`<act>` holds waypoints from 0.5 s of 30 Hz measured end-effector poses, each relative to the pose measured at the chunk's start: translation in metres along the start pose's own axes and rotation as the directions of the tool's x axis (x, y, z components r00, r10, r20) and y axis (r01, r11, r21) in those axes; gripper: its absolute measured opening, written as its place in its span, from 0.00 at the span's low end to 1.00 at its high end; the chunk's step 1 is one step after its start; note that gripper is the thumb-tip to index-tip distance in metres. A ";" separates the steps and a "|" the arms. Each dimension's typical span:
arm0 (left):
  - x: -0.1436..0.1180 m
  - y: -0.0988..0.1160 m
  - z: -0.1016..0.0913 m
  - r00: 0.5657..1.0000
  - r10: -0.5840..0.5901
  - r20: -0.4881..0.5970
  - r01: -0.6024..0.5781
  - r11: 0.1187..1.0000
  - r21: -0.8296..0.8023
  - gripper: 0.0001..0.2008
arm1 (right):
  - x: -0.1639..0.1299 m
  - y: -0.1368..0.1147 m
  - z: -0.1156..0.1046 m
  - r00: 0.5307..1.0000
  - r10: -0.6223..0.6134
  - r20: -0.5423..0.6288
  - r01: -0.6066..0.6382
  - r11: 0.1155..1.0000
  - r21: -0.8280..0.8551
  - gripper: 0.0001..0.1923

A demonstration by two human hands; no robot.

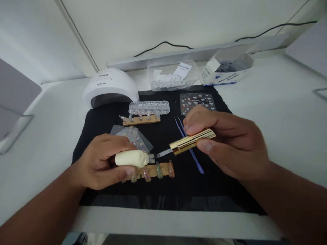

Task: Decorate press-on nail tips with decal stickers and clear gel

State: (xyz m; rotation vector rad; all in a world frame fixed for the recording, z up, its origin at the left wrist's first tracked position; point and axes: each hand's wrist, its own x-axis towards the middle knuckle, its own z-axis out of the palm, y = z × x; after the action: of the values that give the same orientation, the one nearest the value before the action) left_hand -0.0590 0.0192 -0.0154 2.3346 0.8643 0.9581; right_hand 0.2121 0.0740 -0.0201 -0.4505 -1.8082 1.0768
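Black mat [158, 190] stops short of the white table's [276, 105] near rim, tabletop stretching away right. Above the mat, a smooth cream bottle [131, 159] lies sideways, clear neck just beside the brush [165, 153] of a ridged gold cap [192, 140]. Left hand [100, 163] wraps the bottle; right hand [227, 139] pinches the cap, thumb below.

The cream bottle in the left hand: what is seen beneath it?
Beneath the cream bottle shows a wooden strip with nail tips. The bottle and left hand cover part of the strip; what lies there is hidden.
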 end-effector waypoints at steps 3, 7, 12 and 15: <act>0.001 0.001 0.002 1.000 -0.009 -0.009 0.009 1.000 -0.021 0.06 | 0.002 -0.006 0.004 0.995 -0.077 0.060 0.083 0.991 -0.108 0.11; 0.005 0.004 0.007 0.999 0.022 -0.024 -0.024 0.996 -0.086 0.07 | 0.002 -0.013 0.008 0.984 -0.124 0.130 0.148 0.971 -0.189 0.11; 0.008 0.005 0.010 0.999 0.026 -0.036 -0.030 0.994 -0.110 0.07 | -0.001 -0.015 0.008 0.986 -0.109 0.125 0.136 0.963 -0.232 0.11; 0.006 0.006 0.010 0.998 0.035 -0.044 -0.038 0.997 -0.064 0.07 | -0.002 -0.015 0.009 0.991 -0.088 0.105 0.111 0.964 -0.242 0.10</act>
State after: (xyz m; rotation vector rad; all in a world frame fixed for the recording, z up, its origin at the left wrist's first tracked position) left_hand -0.0462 0.0179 -0.0153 2.2895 0.7975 1.0388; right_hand 0.2075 0.0605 -0.0102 -0.4582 -2.0370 0.8178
